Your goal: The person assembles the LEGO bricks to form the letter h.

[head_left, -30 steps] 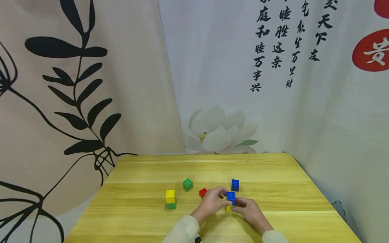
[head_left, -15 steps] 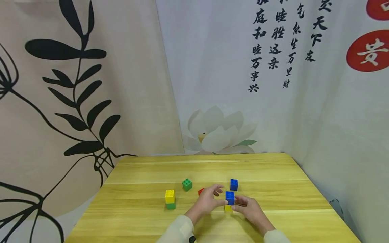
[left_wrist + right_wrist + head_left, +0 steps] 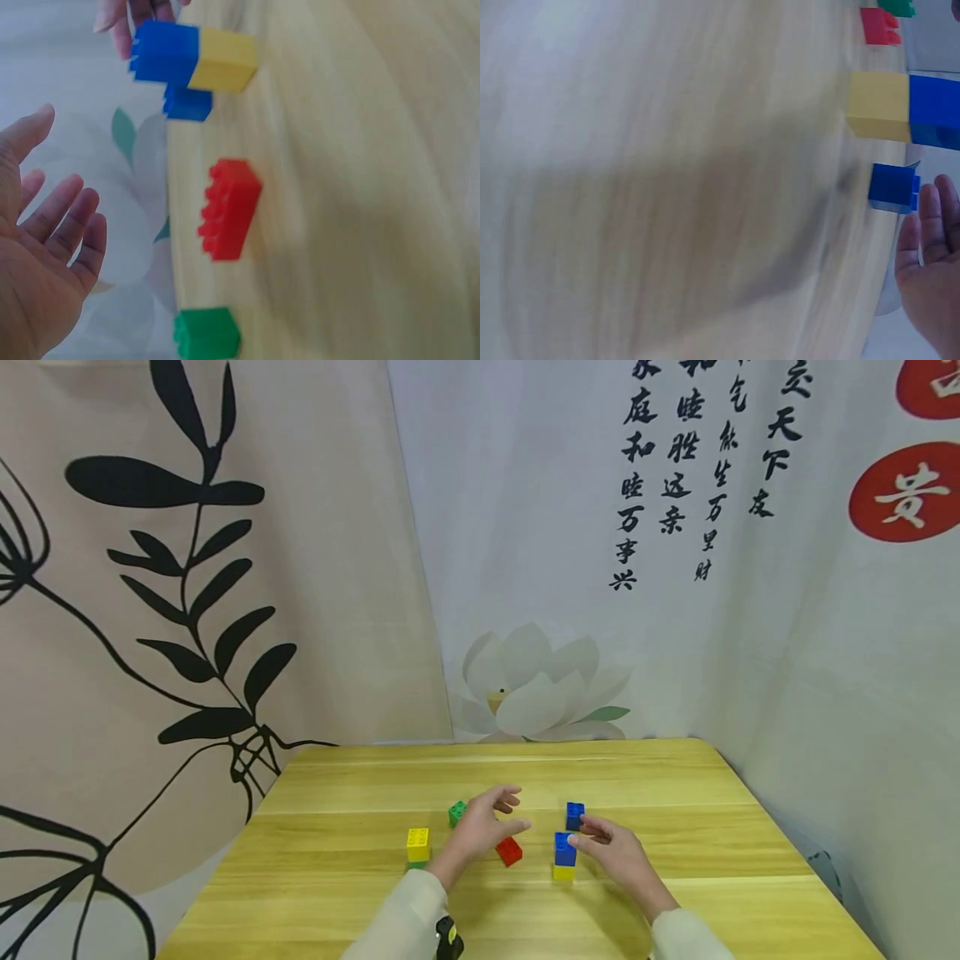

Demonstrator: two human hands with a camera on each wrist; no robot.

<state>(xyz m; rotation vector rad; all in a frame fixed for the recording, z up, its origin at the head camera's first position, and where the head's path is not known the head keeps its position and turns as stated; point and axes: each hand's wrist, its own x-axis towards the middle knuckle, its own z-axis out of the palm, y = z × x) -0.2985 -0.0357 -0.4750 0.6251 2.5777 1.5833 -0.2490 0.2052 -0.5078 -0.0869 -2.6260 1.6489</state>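
Observation:
A blue brick (image 3: 564, 852) is stacked upright on a yellow brick (image 3: 563, 873). Beside it is my right hand (image 3: 621, 857), fingers loosely bent, the thumb tip overlapping the blue brick's upper right edge in the head view. In the right wrist view, those fingers lie apart from the stack. My left hand (image 3: 480, 835) is over the table with spread fingers and nothing in them. Close to its thumb lies a red brick (image 3: 509, 852), shown studs sideways in the left wrist view. The left hand partly covers a green brick (image 3: 456, 812).
Behind the stack stands a second blue brick (image 3: 575, 811). At left, another yellow brick (image 3: 418, 843) sits on a green brick (image 3: 417, 865), which the left sleeve partly hides. The wooden table (image 3: 360, 785) ends at a printed curtain (image 3: 360, 568).
My left hand has left the blue-and-yellow stack and moved left, past the red brick, which now shows fully. The right hand has risen slightly beside the stack.

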